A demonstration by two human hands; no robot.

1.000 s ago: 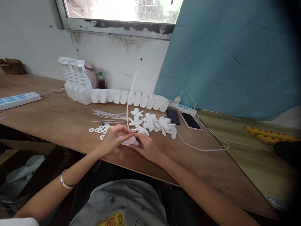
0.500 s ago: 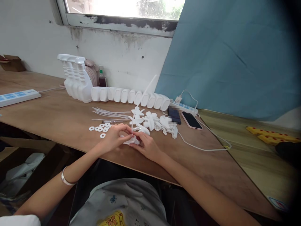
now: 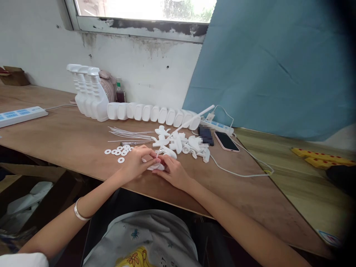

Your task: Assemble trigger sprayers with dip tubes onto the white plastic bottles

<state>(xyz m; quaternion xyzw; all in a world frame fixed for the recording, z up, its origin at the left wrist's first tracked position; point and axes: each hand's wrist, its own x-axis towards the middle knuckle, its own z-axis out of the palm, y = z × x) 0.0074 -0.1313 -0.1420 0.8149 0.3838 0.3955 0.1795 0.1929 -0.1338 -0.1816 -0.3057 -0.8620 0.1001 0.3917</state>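
Observation:
My left hand [image 3: 137, 161] and my right hand [image 3: 174, 170] meet at the near edge of the wooden table [image 3: 69, 141], both closed on a white spray-trigger head [image 3: 155, 167]. A long thin white dip tube [image 3: 185, 124] sticks out of that head and leans far to the right, its tip near the power strip. Just left of my left hand lie several small white washers [image 3: 118, 151]. Beyond my hands sits a pile of white trigger heads [image 3: 183, 142] and a bundle of loose white tubes [image 3: 128, 134].
Three white spray bottles [image 3: 87, 92] stand at the back left, with a row of white bottles lying on their sides [image 3: 152, 113] beside them. A phone [image 3: 226, 141] on a white cable, a power strip [image 3: 218, 127], another strip [image 3: 19, 115] at far left, and a blue cloth [image 3: 272, 66].
The dip tube swung from nearly upright down towards the right, now lying low over the pile. Both hands stayed together on the trigger head.

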